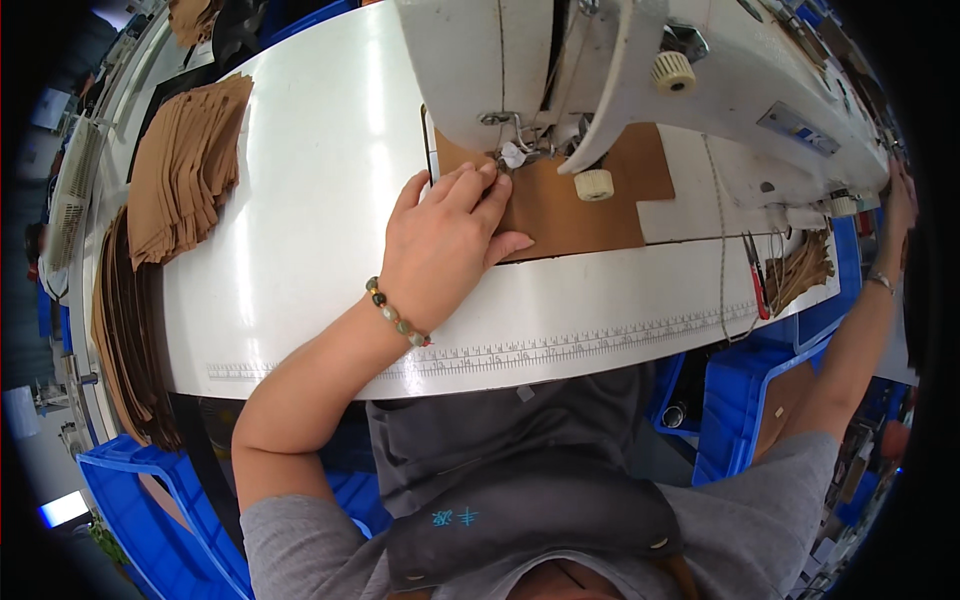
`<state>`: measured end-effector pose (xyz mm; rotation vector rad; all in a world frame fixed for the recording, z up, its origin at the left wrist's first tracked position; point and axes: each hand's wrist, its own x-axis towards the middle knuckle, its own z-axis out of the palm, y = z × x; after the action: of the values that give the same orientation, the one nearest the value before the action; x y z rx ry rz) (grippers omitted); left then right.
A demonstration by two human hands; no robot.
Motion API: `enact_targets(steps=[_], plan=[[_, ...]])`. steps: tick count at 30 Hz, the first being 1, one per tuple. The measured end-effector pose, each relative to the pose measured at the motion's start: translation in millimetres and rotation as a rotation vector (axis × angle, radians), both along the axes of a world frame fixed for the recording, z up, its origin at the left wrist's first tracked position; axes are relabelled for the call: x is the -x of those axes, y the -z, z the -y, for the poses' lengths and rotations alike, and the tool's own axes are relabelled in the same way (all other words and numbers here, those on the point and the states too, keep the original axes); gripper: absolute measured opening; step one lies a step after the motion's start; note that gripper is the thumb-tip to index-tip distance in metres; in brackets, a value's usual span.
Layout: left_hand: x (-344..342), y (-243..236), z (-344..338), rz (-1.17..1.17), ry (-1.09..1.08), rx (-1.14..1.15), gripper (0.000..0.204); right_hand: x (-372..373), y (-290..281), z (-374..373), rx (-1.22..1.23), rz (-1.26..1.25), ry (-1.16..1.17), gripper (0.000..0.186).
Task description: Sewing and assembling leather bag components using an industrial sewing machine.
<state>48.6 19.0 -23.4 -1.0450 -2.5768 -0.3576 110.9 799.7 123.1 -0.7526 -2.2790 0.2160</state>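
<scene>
A white sewing machine (740,110) stands on the worktable, with a flat brown leather-like piece (570,205) under its presser foot (513,153). My left hand (445,225) lies on the left part of this piece. Its fingertips press down close beside the foot, and the thumb is spread apart toward me; nothing is gripped. Far to the right, my right hand (903,200) reaches up to the end of the machine, where the handwheel would be. Its fingers are small and partly lost at the dark picture rim, so their grip cannot be made out.
Fanned brown pieces (190,165) are stacked on the table's left, above a darker hanging bundle (130,330). At right lie red-handled snips (757,280), a cord (722,240) and smaller brown pieces (800,270). A printed ruler (500,355) follows the front edge. Blue crates (735,410) stand below.
</scene>
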Motion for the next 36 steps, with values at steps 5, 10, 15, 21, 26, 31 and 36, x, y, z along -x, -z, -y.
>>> enact_targets(steps=[5,10,15,21,26,31,36], plan=[[1,0,0,-0.009,-0.002,0.006,0.055,-21,113,16,0.617,-0.73,-0.267,0.047],[-3,-1,1,-0.07,0.033,0.015,0.048,-17,136,44,0.273,-0.509,-0.273,0.044],[-13,-2,-43,-0.103,0.293,-0.044,0.053,-15,138,69,0.546,-0.614,-0.214,0.04],[-16,-1,-82,0.01,0.075,0.042,0.079,-49,85,109,0.332,-0.546,-0.009,0.042],[-40,-7,-9,0.087,0.322,-0.038,0.062,-63,56,228,-0.229,-0.552,-0.285,0.031],[-35,-10,29,0.07,0.334,-0.091,0.039,-32,77,411,-0.343,-0.117,-0.992,0.009],[-33,-9,17,-0.013,0.351,-0.049,0.034,23,114,525,-0.299,0.181,-1.202,0.031]])
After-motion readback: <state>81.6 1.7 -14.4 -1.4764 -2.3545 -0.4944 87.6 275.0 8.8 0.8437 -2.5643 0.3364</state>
